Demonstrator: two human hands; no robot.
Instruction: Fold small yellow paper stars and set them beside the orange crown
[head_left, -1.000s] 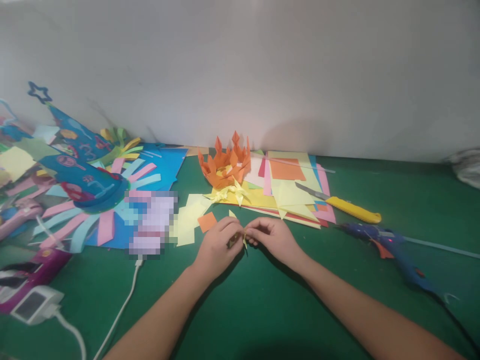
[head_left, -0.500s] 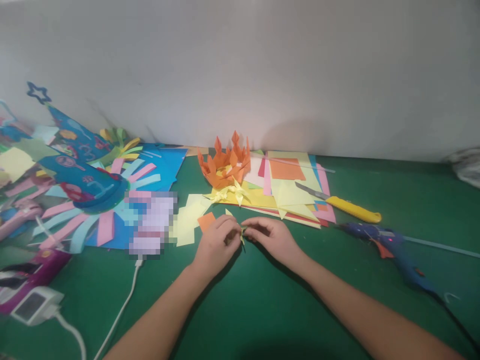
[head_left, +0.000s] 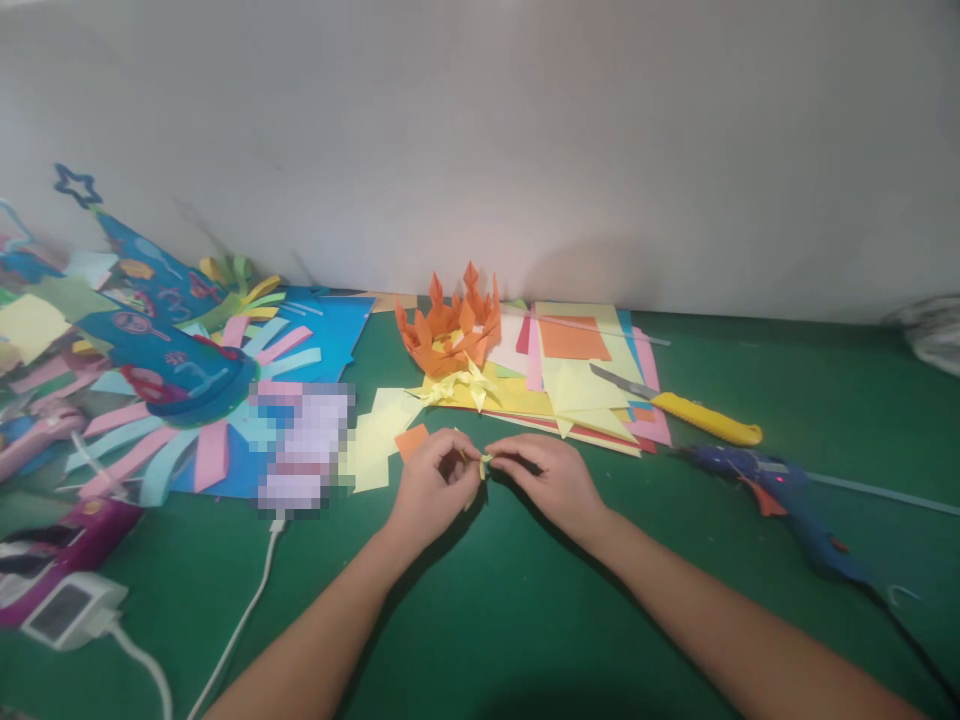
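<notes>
Between my two hands is a small pale yellow folded paper piece (head_left: 485, 463), mostly covered by fingers. My left hand (head_left: 436, 487) pinches it from the left, fingers curled and closed. From the right, my right hand (head_left: 551, 480) pinches its other side between thumb and forefinger. Just beyond lie yellow folded paper flowers (head_left: 474, 385) on a yellow sheet. Behind these stands an orange folded paper crown (head_left: 448, 335) with pointed tips. A small orange paper square (head_left: 411, 442) lies by my left hand, partly hidden by it.
Right of the stacked coloured paper (head_left: 592, 400) lie a yellow craft knife (head_left: 709, 418), blade out, and a blue glue gun (head_left: 787, 495) with its cord. Blue paper cone hats (head_left: 176, 365), a white cable (head_left: 251, 600) and a purple tool (head_left: 97, 545) occupy the left.
The yellow paper piece has turned slightly between my fingertips, and my left fingers have shifted their pinch a little. Everything else on the table stays in place.
</notes>
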